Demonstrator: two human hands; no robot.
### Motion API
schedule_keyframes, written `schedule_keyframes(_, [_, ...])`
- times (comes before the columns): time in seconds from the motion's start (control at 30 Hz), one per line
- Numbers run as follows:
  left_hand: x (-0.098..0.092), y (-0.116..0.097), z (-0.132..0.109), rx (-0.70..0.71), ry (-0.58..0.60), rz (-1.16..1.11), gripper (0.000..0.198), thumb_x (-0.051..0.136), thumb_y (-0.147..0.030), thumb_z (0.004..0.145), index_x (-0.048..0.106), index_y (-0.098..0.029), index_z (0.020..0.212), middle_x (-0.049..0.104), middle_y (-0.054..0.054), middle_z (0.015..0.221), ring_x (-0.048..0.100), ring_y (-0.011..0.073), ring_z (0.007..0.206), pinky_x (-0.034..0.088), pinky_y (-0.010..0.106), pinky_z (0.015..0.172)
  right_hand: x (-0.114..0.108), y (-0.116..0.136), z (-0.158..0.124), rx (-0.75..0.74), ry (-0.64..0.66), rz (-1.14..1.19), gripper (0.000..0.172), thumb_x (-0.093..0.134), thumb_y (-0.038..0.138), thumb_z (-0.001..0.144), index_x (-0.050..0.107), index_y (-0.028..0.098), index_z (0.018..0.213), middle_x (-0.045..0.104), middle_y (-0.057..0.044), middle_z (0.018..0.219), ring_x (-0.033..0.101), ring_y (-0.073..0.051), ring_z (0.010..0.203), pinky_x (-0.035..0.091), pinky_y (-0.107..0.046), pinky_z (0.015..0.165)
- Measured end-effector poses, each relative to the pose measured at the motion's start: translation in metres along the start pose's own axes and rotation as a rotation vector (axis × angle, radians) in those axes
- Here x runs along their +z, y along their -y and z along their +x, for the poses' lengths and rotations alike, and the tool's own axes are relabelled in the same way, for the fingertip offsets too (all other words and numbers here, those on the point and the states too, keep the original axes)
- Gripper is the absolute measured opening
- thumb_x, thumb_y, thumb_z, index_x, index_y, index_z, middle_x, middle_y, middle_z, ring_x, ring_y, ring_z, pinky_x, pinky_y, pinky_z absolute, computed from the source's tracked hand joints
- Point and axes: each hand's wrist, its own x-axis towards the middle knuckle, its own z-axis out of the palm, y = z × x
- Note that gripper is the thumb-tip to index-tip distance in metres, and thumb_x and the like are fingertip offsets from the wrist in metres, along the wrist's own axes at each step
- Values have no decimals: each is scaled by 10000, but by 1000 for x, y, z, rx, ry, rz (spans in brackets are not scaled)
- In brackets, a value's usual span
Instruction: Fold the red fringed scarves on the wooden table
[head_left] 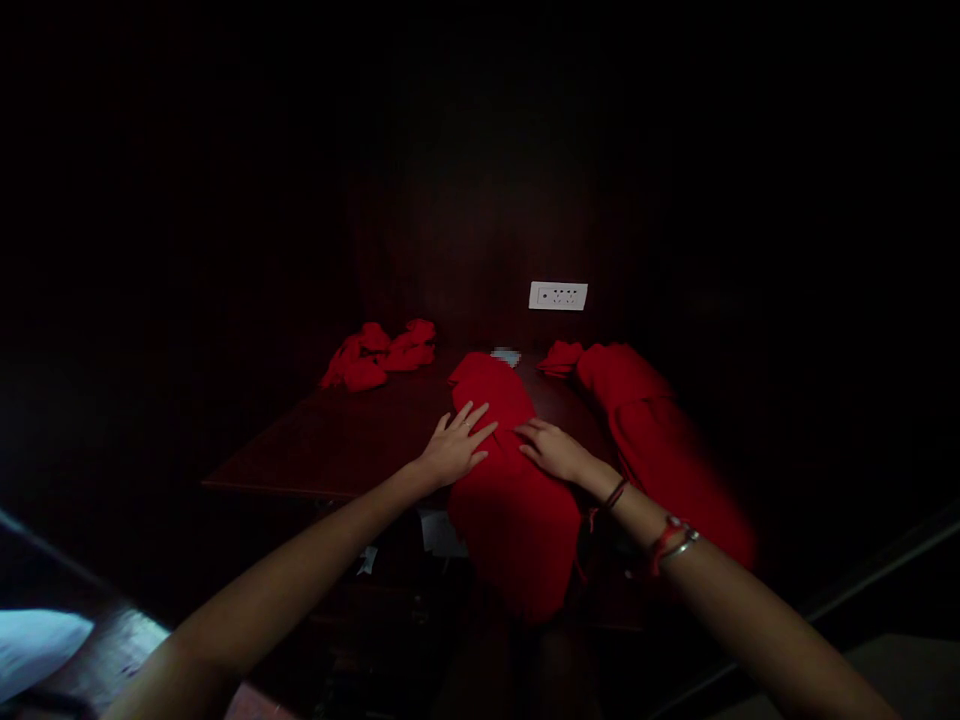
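Red cloth (517,530) lies beneath both hands on a dark worktop (322,440), its near end hanging over the front edge, below the fingers. The left hand (455,448) rests palm-down, fingers spread wide on the fabric; the right hand (553,450), just beside it, has fingers closer together and slightly bent, though whether they pinch a fold cannot be told. The material looks light, soft and limp, likelier to wrinkle than break, best held at the crosswise fold near the fingertips or by its side edges. Its long axis runs from beyond the fingers back toward the wearer, the near end veering slightly right. A second red cloth (667,460) lies right of the fingers; crumpled red pieces (367,365) sit beyond them, leftward.
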Motion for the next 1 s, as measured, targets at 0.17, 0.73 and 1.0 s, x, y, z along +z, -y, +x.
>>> schedule_keyframes(0.17, [12,24,5,-88,311,-112,430,208,-424,842,189,-374,1268,115,4,1375,73,348,1219,145,610,857,24,-10,1,40,17,-143,400,271,272,838,420,133,1183,415,-135,1214,415,-218,1074,319,-356,890])
schedule_keyframes(0.73, [9,32,16,251,-22,-45,328,271,-293,859,478,-242,1109,516,14,1125,454,143,1020,333,266,834,30,-31,35,219,-188,-21,274,335,74,756,574,135,874,543,-87,850,507,-133,750,369,-207,685])
schedule_keyframes(1.0, [14,37,6,192,-62,3,321,272,-320,863,481,-273,1101,492,4,1137,436,146,1021,323,282,817,18,-36,41,347,-235,127,221,422,150,722,520,131,919,572,-70,817,522,-150,741,368,-224,663])
